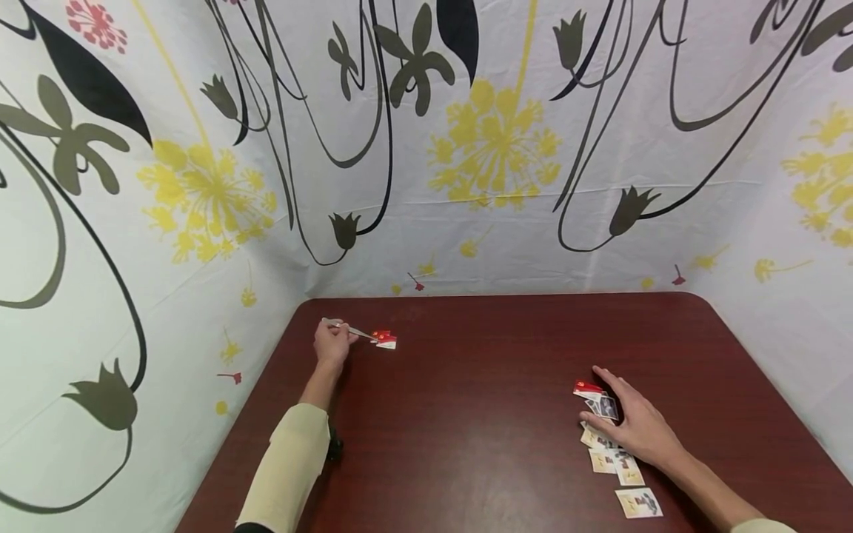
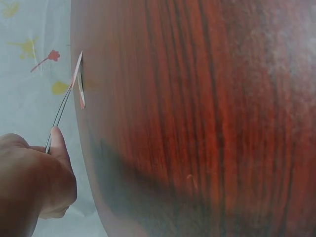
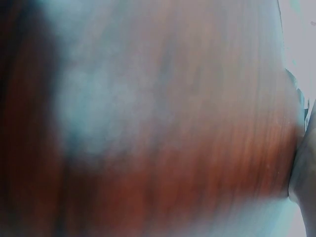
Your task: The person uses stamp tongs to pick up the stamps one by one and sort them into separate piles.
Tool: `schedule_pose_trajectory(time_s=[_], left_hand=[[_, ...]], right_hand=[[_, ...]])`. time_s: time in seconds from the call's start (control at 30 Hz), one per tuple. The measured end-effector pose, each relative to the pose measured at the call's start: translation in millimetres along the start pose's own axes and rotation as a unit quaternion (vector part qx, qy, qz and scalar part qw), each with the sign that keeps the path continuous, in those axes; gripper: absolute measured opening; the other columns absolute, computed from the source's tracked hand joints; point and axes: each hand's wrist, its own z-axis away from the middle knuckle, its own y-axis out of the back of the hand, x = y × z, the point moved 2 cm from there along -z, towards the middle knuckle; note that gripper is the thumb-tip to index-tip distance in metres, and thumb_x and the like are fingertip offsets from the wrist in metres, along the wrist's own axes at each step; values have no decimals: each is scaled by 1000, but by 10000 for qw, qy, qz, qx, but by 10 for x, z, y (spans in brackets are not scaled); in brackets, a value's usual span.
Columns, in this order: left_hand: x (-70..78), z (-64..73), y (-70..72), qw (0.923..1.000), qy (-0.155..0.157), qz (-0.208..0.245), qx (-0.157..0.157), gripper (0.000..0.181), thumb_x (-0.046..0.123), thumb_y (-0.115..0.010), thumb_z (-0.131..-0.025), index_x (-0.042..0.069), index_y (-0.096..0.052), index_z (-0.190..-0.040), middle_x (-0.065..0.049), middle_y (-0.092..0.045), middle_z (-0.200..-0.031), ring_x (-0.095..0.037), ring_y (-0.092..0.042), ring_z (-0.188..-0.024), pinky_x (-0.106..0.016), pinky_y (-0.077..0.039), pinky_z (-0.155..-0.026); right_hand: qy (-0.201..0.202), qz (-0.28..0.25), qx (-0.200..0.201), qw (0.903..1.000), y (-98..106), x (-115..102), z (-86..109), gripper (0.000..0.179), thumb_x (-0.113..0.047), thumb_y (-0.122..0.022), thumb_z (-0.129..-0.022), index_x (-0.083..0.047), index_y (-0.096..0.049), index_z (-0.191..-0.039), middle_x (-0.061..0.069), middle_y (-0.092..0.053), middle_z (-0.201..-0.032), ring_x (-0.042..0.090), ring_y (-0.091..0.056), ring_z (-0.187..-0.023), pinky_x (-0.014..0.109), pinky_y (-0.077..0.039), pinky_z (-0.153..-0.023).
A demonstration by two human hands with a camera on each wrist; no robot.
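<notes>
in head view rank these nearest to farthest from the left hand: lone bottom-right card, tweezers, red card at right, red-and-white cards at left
1. Tweezers: in the left hand.
2. Red-and-white cards: left side, at the tweezers' tips.
3. Red card: right side, near the right hand.
4. Lone card: bottom right, nearest the picture's lower edge.

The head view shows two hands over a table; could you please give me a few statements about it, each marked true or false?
1. The left grip holds tweezers. True.
2. The tweezers' tips are far from any card. False: they are at the red-and-white cards.
3. The right grip is beside the cream cards. True.
4. The table is dark reddish brown. True.
5. The backdrop is plain. False: the cloth bears printed flowers.
</notes>
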Motion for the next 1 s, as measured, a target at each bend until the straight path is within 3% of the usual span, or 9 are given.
schedule_pose_trajectory(time_s=[0.27, 0.43, 0.73, 1.0], left_hand=[[-9, 3, 20, 9994, -35, -354, 51, 21, 6, -59, -107, -4, -58, -125, -22, -71, -104, -1, -70, -66, -20, -66, -73], [-26, -10, 23, 9991, -39, -412, 68, 20, 7, -60, -106, -3, -58, -124, -21, -73, -102, -3, -72, -67, -15, -64, -68], [0, 29, 36, 9976, -39, -680, 90, 21, 9, -58, -108, -1, -57, -126, -23, -72, -106, -19, -79, -82, -10, -59, -67], [3, 37, 32, 9978, -100, -653, 55, 21, 11, -57, -109, -2, -57, -126, -24, -72, -107, -29, -79, -91, -7, -56, -65]], right_hand=[[15, 43, 52, 10000, -21, 20, -2, 97, -51, -85, -88, -11, -38, -164, 34, -44, -157, 60, -44, -139, 83, -43, -101], [19, 47, 59, 10000, -23, 23, -2, 97, -51, -85, -88, -12, -38, -164, 34, -44, -157, 60, -43, -139, 83, -43, -100], [33, 26, 35, 10000, -10, 20, 2, 97, -52, -84, -89, -10, -38, -164, 35, -44, -157, 60, -44, -139, 82, -43, -101], [1, 12, -3, 10000, 9, -5, 0, 97, -50, -85, -89, -10, -38, -164, 35, -44, -157, 60, -44, -139, 83, -44, -101]])
